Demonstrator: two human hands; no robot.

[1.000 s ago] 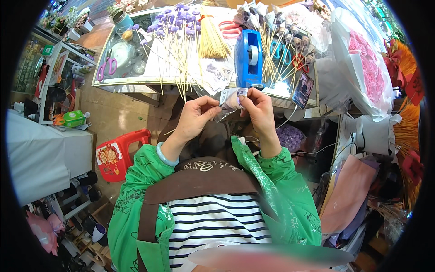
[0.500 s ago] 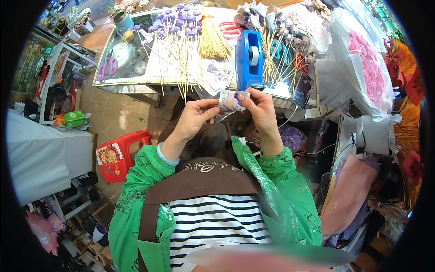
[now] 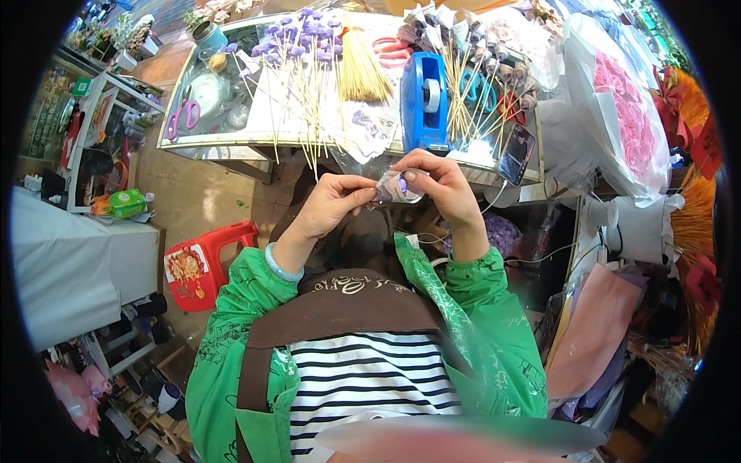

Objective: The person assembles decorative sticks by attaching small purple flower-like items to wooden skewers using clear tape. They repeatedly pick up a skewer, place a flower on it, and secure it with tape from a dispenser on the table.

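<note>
In front of my apron, just off the table's near edge, both hands hold a small printed paper wrap point(image 3: 394, 187) with something purple inside. My left hand point(image 3: 332, 204) pinches its left side between thumb and fingertips. On the other side, my right hand point(image 3: 446, 189) curls over the wrap, the thumb pressing its right end. The paper is rolled into a short cone around the purple piece, which looks like a small flower head. Nearest on the table are a blue tape dispenser point(image 3: 423, 116) and purple flowers on thin sticks point(image 3: 301, 50).
Wrapped flowers on sticks point(image 3: 463, 46), teal-handled scissors point(image 3: 480, 89) and a phone point(image 3: 515, 154) with a white cable lie right of the dispenser. A straw-coloured stick bundle point(image 3: 363, 69) lies behind. A pink bouquet point(image 3: 625, 108) stands at right, a red stool point(image 3: 202, 266) at left.
The paper, flatter before, is now rolled more tightly around the purple piece. My right hand has turned over it, and both hands stay in nearly the same place.
</note>
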